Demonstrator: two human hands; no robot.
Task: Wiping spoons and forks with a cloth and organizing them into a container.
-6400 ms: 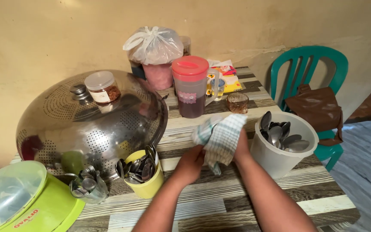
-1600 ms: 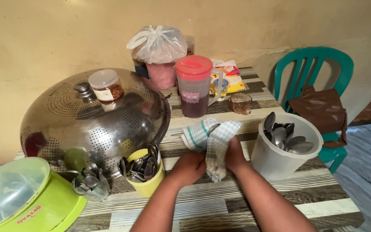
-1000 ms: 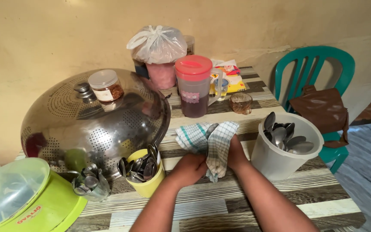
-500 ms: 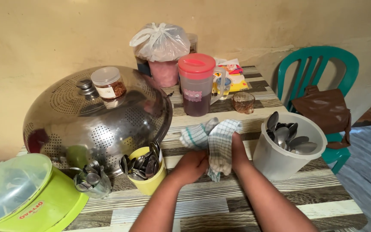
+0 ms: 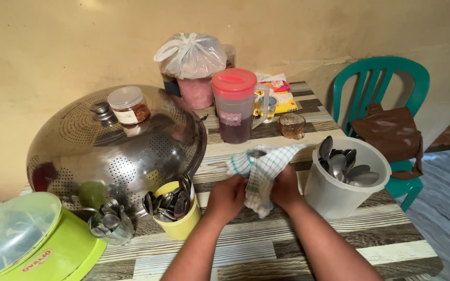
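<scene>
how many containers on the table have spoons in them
3: a white bucket right of the hands, a yellow cup left of them, and a clear cup beside that.

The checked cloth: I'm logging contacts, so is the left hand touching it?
Touching. The head view shows the left hand closed against the checked cloth, its fingers wrapped into the folds, with the right hand gripping the other side.

Both forearms are bare, with no sleeves, watch or rings showing on the left hand (image 5: 227,196) or right hand (image 5: 285,186).
</scene>
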